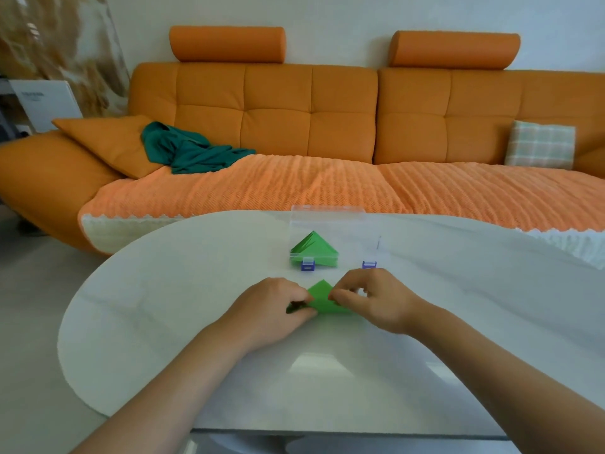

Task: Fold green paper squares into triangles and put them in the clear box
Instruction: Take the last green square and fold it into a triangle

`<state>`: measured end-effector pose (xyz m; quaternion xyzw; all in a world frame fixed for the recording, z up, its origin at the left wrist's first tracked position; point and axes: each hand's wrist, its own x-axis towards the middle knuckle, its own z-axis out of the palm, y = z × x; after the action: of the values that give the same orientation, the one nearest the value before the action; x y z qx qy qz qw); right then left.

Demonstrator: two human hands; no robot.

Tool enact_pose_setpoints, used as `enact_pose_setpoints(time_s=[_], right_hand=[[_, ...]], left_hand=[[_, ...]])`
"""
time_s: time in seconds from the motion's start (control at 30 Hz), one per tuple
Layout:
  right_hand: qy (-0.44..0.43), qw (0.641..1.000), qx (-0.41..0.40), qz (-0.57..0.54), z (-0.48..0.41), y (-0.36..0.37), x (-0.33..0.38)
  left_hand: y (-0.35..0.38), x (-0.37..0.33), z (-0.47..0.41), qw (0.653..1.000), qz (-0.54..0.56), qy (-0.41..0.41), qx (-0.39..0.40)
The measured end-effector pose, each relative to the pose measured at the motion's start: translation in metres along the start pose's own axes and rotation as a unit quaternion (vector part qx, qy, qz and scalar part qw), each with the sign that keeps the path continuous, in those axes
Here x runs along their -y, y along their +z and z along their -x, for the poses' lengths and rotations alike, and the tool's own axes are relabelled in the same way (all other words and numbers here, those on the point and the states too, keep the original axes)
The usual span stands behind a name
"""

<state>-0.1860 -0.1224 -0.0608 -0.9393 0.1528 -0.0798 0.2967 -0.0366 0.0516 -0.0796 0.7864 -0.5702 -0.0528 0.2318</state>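
Left hand point(276, 304) and right hand point(370, 298) both pinch one green paper point(322, 298) on the table point(163, 306), mid-fold, already triangular. Folded triangles point(313, 249) sit in the clear box point(327, 214) just beyond; this piece isn't boxed yet.

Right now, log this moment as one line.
left hand: on paper | right hand: pinching paper | box: open, triangles inside | step: folding

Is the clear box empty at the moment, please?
No, folded green triangles already sit inside the clear box, toward its left side.
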Motion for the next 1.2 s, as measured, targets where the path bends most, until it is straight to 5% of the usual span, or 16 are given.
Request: enact_pose_setpoints(time_s=[0.2,0.37,0.7,0.87,1.2], right_hand=[[0.027,0.996,-0.057,0.056,-0.001,-0.007,-0.027],[0.038,0.985,-0.016,0.170,-0.008,-0.001,-0.038],[0.037,0.996,-0.020,0.075,-0.014,-0.004,-0.032],[0.029,0.987,-0.002,0.161,-0.011,-0.002,-0.031],[0.046,0.997,-0.039,-0.046,-0.009,-0.001,-0.023]], left_hand=[[0.013,-0.017,-0.012,0.999,0.014,0.034,0.029],[0.017,-0.027,-0.017,0.998,0.010,0.048,0.025],[0.020,-0.037,-0.023,0.998,0.009,0.043,0.034],[0.018,-0.038,-0.019,0.998,-0.012,0.045,0.049],[0.020,-0.032,-0.013,0.999,0.037,0.033,-0.006]])
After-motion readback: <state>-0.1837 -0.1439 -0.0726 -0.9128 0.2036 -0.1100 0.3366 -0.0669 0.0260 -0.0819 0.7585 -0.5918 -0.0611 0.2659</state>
